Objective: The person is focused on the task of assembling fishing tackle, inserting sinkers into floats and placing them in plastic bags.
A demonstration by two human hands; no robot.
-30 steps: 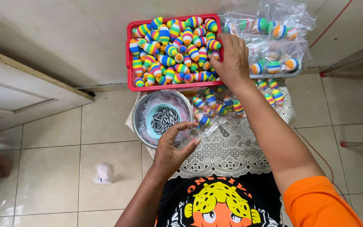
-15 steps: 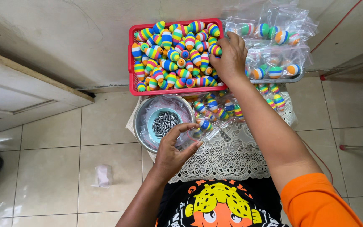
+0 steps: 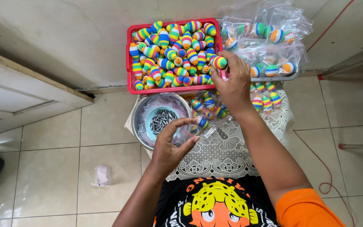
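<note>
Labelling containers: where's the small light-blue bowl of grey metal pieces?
In the head view, the small light-blue bowl of grey metal pieces sits inside the round steel basin, below the red plastic basket, just above the left hand.

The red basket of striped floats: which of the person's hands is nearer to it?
The right hand, at the red basket's right corner, pinching a striped float over it. The left hand is lower, beside the metal bowl.

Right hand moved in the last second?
Yes. The right hand has pulled back slightly from inside the red basket to its near-right corner, now pinching one striped float above the rim.
</note>
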